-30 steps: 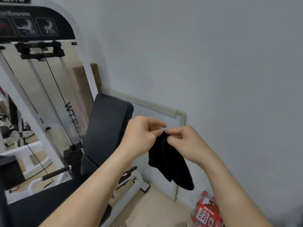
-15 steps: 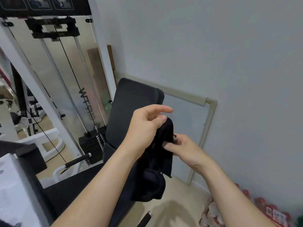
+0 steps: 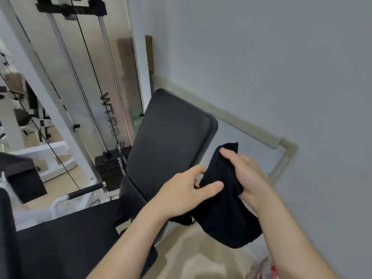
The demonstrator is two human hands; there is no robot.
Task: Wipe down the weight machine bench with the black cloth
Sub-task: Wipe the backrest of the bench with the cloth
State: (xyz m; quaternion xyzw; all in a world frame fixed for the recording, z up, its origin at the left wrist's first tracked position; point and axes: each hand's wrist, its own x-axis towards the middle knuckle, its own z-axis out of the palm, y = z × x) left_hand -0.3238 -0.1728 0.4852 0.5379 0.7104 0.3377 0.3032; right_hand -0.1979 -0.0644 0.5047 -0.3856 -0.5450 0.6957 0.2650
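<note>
The black cloth (image 3: pixel 225 214) hangs bunched in the air between both my hands, just right of the bench. My right hand (image 3: pixel 245 176) grips its upper part, fingers curled over the top edge. My left hand (image 3: pixel 187 192) holds the cloth's left side, thumb pressed across it. The weight machine's black padded backrest (image 3: pixel 171 137) tilts up behind my left hand, and its flat black seat pad (image 3: pixel 66 238) stretches toward the lower left. Neither hand nor cloth touches the backrest.
White machine frame (image 3: pixel 50 97) with steel guide rods, cable and weight stack (image 3: pixel 110 170) stands left. A grey board with a beige frame (image 3: pixel 281 146) leans on the wall at right. Red packaged bottles (image 3: pixel 267 268) sit on the beige floor, bottom right.
The view has tilted down and left, so the bench sits more central. My right hand moved on top of the cloth, and my left hand dropped to its left side.
</note>
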